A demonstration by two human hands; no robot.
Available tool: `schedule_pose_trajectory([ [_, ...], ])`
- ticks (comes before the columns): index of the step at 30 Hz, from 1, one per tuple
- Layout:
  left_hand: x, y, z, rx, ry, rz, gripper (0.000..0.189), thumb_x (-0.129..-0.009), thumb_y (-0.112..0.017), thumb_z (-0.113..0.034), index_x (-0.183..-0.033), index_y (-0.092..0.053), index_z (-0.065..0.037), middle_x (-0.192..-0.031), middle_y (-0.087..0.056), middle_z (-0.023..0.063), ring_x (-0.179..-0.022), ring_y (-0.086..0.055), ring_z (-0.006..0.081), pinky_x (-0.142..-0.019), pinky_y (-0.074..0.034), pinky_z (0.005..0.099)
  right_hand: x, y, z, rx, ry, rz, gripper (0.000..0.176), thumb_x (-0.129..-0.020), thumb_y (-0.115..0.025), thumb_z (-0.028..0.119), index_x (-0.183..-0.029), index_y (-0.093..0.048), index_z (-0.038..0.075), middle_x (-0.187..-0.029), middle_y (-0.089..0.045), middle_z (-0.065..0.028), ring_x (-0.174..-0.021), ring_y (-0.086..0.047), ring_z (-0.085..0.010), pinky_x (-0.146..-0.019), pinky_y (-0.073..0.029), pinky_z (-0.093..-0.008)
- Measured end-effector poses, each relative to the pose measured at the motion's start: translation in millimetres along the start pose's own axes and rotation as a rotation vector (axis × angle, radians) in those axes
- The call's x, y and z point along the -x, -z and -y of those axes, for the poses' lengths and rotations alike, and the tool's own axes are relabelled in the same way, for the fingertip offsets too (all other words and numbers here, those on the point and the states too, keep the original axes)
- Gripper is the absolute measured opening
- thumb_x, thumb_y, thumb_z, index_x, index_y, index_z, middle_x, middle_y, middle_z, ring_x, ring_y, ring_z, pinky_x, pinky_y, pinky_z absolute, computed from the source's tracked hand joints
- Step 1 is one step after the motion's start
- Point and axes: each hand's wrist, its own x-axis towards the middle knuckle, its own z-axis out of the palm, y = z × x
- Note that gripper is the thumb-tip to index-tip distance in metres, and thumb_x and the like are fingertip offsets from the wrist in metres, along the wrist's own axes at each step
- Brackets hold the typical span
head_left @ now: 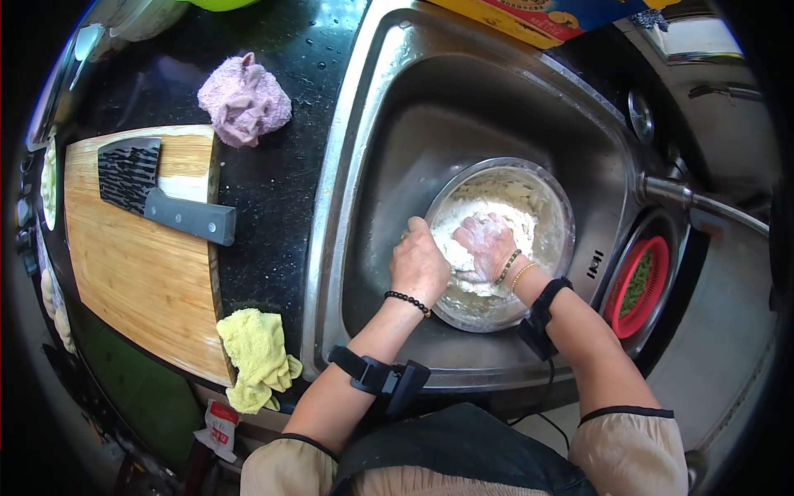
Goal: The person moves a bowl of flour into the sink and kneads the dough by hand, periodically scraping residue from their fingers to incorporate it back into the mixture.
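Note:
A round metal bowl [565, 240] stands in the sink and holds floury white dough [521, 217]. My left hand [419, 263] is closed around the bowl's left rim. Inside the bowl, my right hand [486, 246] presses into the dough, its flour-coated fingers curled and their tips partly buried. Patches of wet flour stick to the bowl's inner wall.
The steel sink [397, 124] surrounds the bowl, with a faucet [670, 192] at its right. A red strainer [637, 285] of green pieces sits beyond. Leftward lie a cutting board [141, 281], cleaver [178, 211], purple cloth [246, 101] and yellow cloth [256, 351].

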Motion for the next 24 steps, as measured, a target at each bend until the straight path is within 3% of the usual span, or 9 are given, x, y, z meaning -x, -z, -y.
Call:
schedule_pose_trajectory([
  [4,1,2,-2,0.008,0.0,0.007,0.027,-0.071,-0.055,-0.002,-0.093,-0.04,0.005,-0.094,-0.056,0.029,-0.091,-0.056,0.0428,-0.081,-0.045,0.0453,-7,-4,-12,-0.035,0.034,-0.05,0.046,-0.063,-0.058,0.052,-0.092,-0.05,0.017,-0.093,-0.054,-0.0065,-0.096,-0.051,-0.0245,-0.085,-0.035,-0.0426],
  [9,-3,2,-2,-0.019,-0.035,-0.038,0.026,-0.072,-0.054,-0.002,-0.093,-0.041,0.006,-0.092,-0.056,0.0301,-0.09,-0.055,0.044,-0.081,-0.044,0.0467,-17,0,-22,-0.14,0.028,0.052,0.053,-0.064,-0.059,0.055,-0.1,-0.05,0.016,-0.099,-0.055,-0.0084,-0.097,-0.052,-0.0253,-0.088,-0.035,-0.0427],
  [11,2,-2,2,-0.015,-0.04,-0.039,0.026,-0.072,-0.054,-0.003,-0.093,-0.041,0.006,-0.092,-0.057,0.0306,-0.09,-0.055,0.0443,-0.081,-0.044,0.047,-7,-9,-19,-0.127,0.023,-0.07,0.055,-0.065,-0.058,0.054,-0.102,-0.05,0.014,-0.103,-0.054,-0.0092,-0.1,-0.051,-0.0267,-0.089,-0.035,-0.044],
  [15,1,5,0,-0.041,-0.075,-0.036,0.026,-0.072,-0.054,-0.004,-0.093,-0.043,0.006,-0.092,-0.057,0.0309,-0.091,-0.055,0.0435,-0.082,-0.044,0.0466,-5,19,-6,-0.219,-0.131,0.108,0.064,-0.071,-0.054,0.057,-0.116,-0.047,0.011,-0.122,-0.045,-0.0151,-0.115,-0.042,-0.0303,-0.098,-0.029,-0.0464],
  [17,2,4,-1,-0.014,-0.054,-0.025,0.027,-0.072,-0.055,-0.004,-0.094,-0.044,0.006,-0.093,-0.057,0.0308,-0.092,-0.055,0.043,-0.082,-0.044,0.0459,9,38,-12,-0.242,-0.01,-0.142,0.071,-0.071,-0.054,0.059,-0.121,-0.045,0.009,-0.128,-0.041,-0.0177,-0.119,-0.039,-0.0323,-0.1,-0.028,-0.0459],
  [20,4,5,-2,-0.018,-0.073,-0.023,0.027,-0.072,-0.055,-0.004,-0.094,-0.044,0.006,-0.092,-0.057,0.0307,-0.091,-0.056,0.0431,-0.081,-0.044,0.0456,6,49,-41,-0.333,-0.126,0.032,0.076,-0.072,-0.05,0.063,-0.123,-0.045,0.006,-0.13,-0.039,-0.0206,-0.12,-0.038,-0.0339,-0.1,-0.03,-0.0419],
  [21,3,6,-1,-0.025,-0.072,-0.027,0.026,-0.072,-0.055,-0.004,-0.093,-0.044,0.006,-0.091,-0.057,0.0308,-0.091,-0.056,0.0432,-0.081,-0.044,0.0457,1,51,-49,-0.367,-0.275,0.092,0.075,-0.075,-0.044,0.065,-0.12,-0.048,0.004,-0.123,-0.046,-0.022,-0.115,-0.044,-0.034,-0.097,-0.034,-0.0382],
  [24,2,6,0,-0.001,-0.07,-0.047,0.023,-0.073,-0.053,-0.003,-0.092,-0.044,0.007,-0.088,-0.057,0.0313,-0.088,-0.056,0.044,-0.08,-0.044,0.0466,-9,32,-69,-0.417,-0.395,0.221,0.071,-0.081,-0.035,0.063,-0.113,-0.053,0.002,-0.108,-0.057,-0.0222,-0.104,-0.053,-0.0325,-0.092,-0.039,-0.0387],
])
